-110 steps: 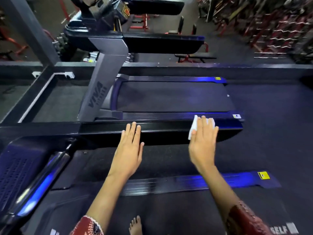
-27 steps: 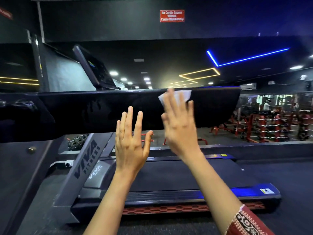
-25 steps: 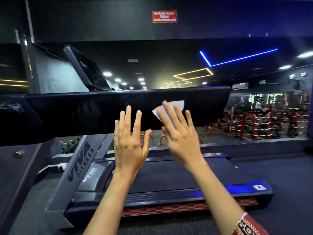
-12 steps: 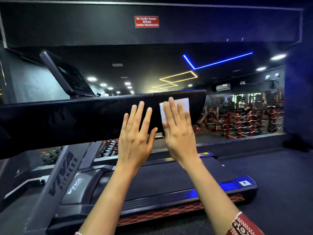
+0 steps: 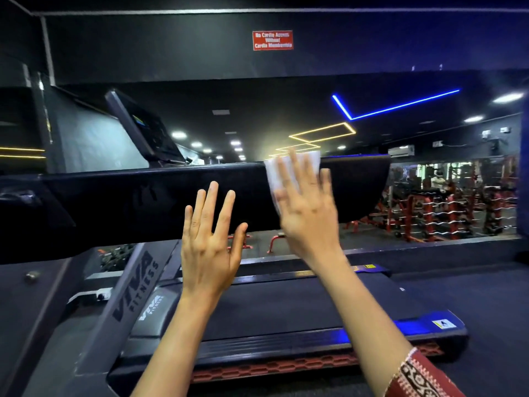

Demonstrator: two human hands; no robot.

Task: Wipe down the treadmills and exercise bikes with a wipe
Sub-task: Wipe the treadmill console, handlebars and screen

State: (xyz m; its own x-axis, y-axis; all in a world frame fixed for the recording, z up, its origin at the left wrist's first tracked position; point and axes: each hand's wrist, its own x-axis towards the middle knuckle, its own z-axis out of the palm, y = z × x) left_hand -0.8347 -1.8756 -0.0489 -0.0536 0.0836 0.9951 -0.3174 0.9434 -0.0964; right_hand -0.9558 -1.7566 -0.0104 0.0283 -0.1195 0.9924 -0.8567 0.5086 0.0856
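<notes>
Presently we record, item by item.

Item one: a thin white rectangular wipe [image 5: 289, 167], slightly crumpled, upper right of centre. It is spread over the top edge and face of the long glossy black treadmill handrail [image 5: 128, 207].

Item two: the right hand [image 5: 307, 213], motion-blurred. Its fingers [image 5: 297, 179] are straight and splayed, pressing the wipe to the rail rather than clutching it.

Item three: the left hand [image 5: 210, 242], just beside and lower left of the right. Its fingers [image 5: 212, 202] are likewise straight and released, holding nothing. Whether it touches the rail we cannot tell.

Relation noted: the rail's long axis runs left to right across the frame. The wipe lies near its rounded right end, so the greater length lies leftward, past the left hand. We judge the right hand the one to carry the stroke.

Item four: a grey treadmill upright lettered VIVA FITNESS [image 5: 137, 285], lower left, behind the rail.
</notes>
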